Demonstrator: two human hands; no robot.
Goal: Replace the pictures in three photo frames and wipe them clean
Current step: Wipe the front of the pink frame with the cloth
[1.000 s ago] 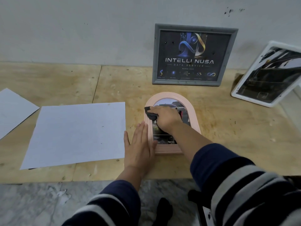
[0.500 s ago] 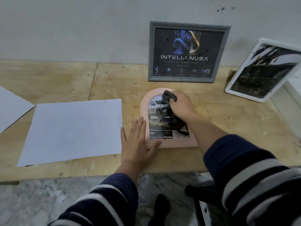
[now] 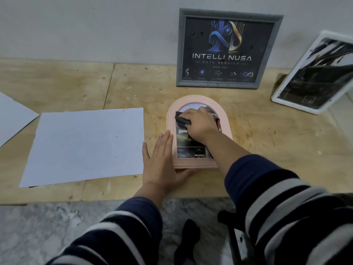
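Note:
A pink arched photo frame (image 3: 225,119) lies flat on the wooden table with a dark picture behind its glass. My right hand (image 3: 202,123) grips a dark cloth (image 3: 181,119) and presses it on the upper left of the glass. My left hand (image 3: 162,159) lies flat with straight fingers against the frame's left side, thumb at its bottom edge. A grey frame (image 3: 229,48) with an "INTELLI NUSA" picture leans on the wall behind. A white frame (image 3: 313,73) leans at the far right.
A large white sheet of paper (image 3: 84,146) lies left of the pink frame, and another sheet (image 3: 13,115) sits at the far left edge. The wooden table (image 3: 277,142) ends just below my hands, with marble floor (image 3: 38,226) under it.
My right hand has swept the cloth from the upper middle of the glass to its upper left. My left hand stays against the frame's left side.

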